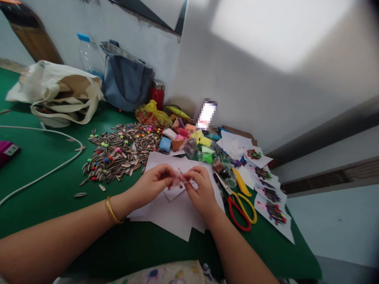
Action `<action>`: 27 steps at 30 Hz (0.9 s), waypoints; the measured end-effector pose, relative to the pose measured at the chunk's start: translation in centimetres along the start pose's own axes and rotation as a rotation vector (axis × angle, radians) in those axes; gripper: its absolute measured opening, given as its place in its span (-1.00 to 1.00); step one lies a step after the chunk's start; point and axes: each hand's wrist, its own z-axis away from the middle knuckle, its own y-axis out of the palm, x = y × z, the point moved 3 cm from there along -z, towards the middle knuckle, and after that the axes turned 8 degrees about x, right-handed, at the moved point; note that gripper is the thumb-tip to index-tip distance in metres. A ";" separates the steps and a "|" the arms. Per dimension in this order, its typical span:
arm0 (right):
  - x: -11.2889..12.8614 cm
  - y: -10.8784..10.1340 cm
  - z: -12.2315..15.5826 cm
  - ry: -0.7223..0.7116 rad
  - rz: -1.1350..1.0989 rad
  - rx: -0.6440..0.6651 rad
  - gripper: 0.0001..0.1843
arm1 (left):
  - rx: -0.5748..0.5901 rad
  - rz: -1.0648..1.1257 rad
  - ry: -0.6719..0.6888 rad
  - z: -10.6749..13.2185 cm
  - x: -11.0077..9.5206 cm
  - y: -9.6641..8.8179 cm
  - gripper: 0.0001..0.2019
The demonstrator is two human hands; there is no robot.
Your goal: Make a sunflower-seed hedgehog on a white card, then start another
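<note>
My left hand (154,182) and my right hand (201,188) meet over a stack of white paper sheets (174,215) on the green table (47,157). Both pinch a small clear plastic packet with pink stuff inside (179,178), fingers closed on it from either side. A gold bangle (111,210) circles my left wrist. A heap of striped sunflower seeds dotted with small coloured balls (118,152) lies to the left of my hands. Small bags of coloured clay (189,140) sit just beyond my fingers.
Scissors with red and yellow handles (241,207) lie right of my right hand. Paper cards with seed pictures (268,189) line the table's right edge. A cream tote bag (59,92), blue bag (126,79), water bottle (89,55), red flask (158,92) and white cable (50,167) are behind and left.
</note>
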 end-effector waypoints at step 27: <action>1.1 0.4 0.2 -0.145 -0.055 0.033 -0.85 | -0.023 -0.571 0.221 0.5 -0.3 -0.6 -0.93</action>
